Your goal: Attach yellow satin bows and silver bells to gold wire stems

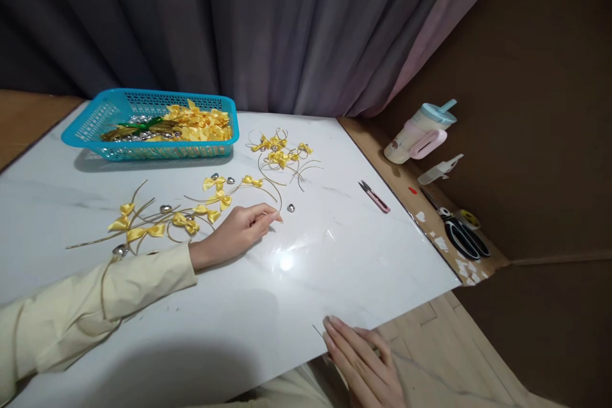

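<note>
My left hand (246, 229) reaches over the middle of the white table, its fingers pinched at the end of a curved gold cord (280, 194). Just past the fingertips lies a silver heart-shaped bead (291, 208). Left of that hand, yellow satin bows (185, 223) are scattered among gold cords and silver beads. My right hand (363, 360) is at the table's front edge, fingers pressed together. A thin, dark wire-like strand (317, 330) sticks out beyond its fingertips; the rest of it is hidden.
A blue plastic basket (157, 152) holds yellow bows and bundled gold cords. Another group of bows (280, 158) lies farther back. Pink thread snips (375, 196) lie to the right. Along the right side are a tumbler (406, 140), a small white bottle (437, 171) and black-handled scissors (461, 236).
</note>
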Demonstrator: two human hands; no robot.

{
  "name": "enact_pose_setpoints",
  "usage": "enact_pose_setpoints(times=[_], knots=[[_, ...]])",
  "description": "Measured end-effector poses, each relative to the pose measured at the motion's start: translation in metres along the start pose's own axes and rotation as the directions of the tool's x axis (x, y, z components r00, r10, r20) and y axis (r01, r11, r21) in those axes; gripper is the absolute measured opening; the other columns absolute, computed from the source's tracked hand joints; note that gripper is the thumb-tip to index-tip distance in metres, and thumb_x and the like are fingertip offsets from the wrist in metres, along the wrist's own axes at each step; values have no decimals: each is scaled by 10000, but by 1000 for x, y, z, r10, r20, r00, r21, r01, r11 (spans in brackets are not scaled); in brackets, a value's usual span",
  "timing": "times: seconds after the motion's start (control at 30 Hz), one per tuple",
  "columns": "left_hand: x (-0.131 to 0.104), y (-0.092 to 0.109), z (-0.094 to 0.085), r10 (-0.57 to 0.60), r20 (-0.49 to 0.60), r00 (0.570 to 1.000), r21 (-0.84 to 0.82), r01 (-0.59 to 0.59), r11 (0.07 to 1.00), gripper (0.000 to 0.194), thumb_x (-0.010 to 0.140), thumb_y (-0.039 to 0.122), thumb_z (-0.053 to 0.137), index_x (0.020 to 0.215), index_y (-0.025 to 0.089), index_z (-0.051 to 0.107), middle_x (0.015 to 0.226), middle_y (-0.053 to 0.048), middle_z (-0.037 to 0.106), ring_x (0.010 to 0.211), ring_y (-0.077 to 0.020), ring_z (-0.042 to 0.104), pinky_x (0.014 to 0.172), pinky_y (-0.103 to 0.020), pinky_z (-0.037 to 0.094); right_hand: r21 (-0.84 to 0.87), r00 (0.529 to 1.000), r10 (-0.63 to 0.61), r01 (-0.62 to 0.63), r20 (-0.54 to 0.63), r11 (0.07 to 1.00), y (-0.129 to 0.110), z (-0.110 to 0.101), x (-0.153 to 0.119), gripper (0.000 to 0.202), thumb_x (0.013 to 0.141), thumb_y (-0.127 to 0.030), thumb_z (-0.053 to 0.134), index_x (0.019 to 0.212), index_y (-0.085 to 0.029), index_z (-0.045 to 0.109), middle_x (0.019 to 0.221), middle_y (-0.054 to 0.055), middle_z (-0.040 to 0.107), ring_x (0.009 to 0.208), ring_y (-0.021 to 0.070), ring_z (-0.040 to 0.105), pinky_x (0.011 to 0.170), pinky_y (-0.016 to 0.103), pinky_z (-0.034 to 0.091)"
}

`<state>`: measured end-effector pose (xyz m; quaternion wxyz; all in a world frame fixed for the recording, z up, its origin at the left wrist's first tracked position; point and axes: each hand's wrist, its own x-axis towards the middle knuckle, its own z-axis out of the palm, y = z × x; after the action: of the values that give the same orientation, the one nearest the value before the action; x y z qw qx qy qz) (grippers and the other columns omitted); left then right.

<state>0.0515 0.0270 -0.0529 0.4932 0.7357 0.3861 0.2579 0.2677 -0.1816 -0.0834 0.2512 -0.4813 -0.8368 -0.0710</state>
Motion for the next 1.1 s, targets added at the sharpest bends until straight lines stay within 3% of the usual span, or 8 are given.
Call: enact_pose_setpoints(times=[0.2, 0.33, 0.37, 0.5, 0.6, 0.77, 0.93, 1.1], knots=[[-1, 2, 3, -79, 116, 990, -220, 103, 970, 304, 878, 435, 446, 869, 156, 568, 492, 84, 302, 433, -75, 279, 420, -195, 210, 4, 968, 170, -172, -184, 985, 5, -1, 3, 368, 867, -114, 505, 1209, -243, 552, 966, 52, 722, 830, 220, 698, 653, 305, 474], [-6, 6, 5, -54, 232, 971, -403, 146, 903, 283, 886, 413, 465, 806, 153, 543, 501, 69, 377, 450, -72, 311, 445, -203, 236, 291, 712, 477, -379, -516, 879, 7, -2, 51, 281, 801, -32, 548, 967, -242, 634, 853, 43, 701, 816, 242, 646, 671, 358, 445], [-7, 8, 6, -36, 254, 967, -431, 146, 890, 281, 888, 404, 469, 800, 149, 549, 515, 61, 403, 456, -70, 312, 450, -206, 239, 387, 685, 527, -366, -504, 846, 6, -1, 66, 244, 810, -42, 545, 920, -240, 634, 802, 33, 683, 760, 220, 624, 669, 357, 444], [-13, 18, 8, 49, 272, 961, -461, 86, 883, 265, 896, 358, 478, 784, 149, 595, 925, -57, 616, 497, -52, 334, 479, -222, 264, 606, 646, 699, -433, -308, 667, -7, 10, 116, 145, 851, -135, 544, 751, -215, 612, 682, 26, 600, 681, 179, 545, 640, 322, 418], [-20, 26, 9, 85, 233, 969, -471, 36, 882, 280, 896, 336, 482, 717, 145, 582, 1239, -88, 547, 544, -52, 376, 507, -230, 289, 610, 653, 701, -441, -285, 658, -17, 19, 132, 124, 860, -161, 542, 774, -214, 614, 652, 8, 560, 644, 151, 505, 651, 300, 408], [-26, 38, 11, 33, 137, 990, -475, 36, 879, 249, 875, 333, 513, 741, 147, 610, 1087, -83, 643, 517, -57, 379, 524, -222, 343, 680, 714, 687, -436, -139, 590, -22, 23, 133, 141, 877, -204, 516, 775, -192, 612, 696, 12, 586, 666, 130, 538, 630, 248, 418], [-25, 39, 11, 34, 38, 999, -352, -18, 936, 237, 865, 314, 503, 762, 145, 634, 763, -54, 678, 603, -122, 528, 577, -237, 428, 847, 692, 649, -514, 316, 136, -14, 16, 140, 208, 873, -330, 534, 776, -171, 626, 742, 33, 656, 708, 133, 592, 668, 233, 463], [-23, 33, 11, 42, -20, 999, -276, -46, 960, 230, 864, 302, 490, 775, 152, 641, 782, -44, 687, 638, -141, 593, 595, -243, 459, 871, 709, 529, -471, 467, -137, -8, 17, 149, 205, 787, -332, 649, 906, -165, 647, 780, 36, 684, 688, 124, 615, 658, 230, 483]])
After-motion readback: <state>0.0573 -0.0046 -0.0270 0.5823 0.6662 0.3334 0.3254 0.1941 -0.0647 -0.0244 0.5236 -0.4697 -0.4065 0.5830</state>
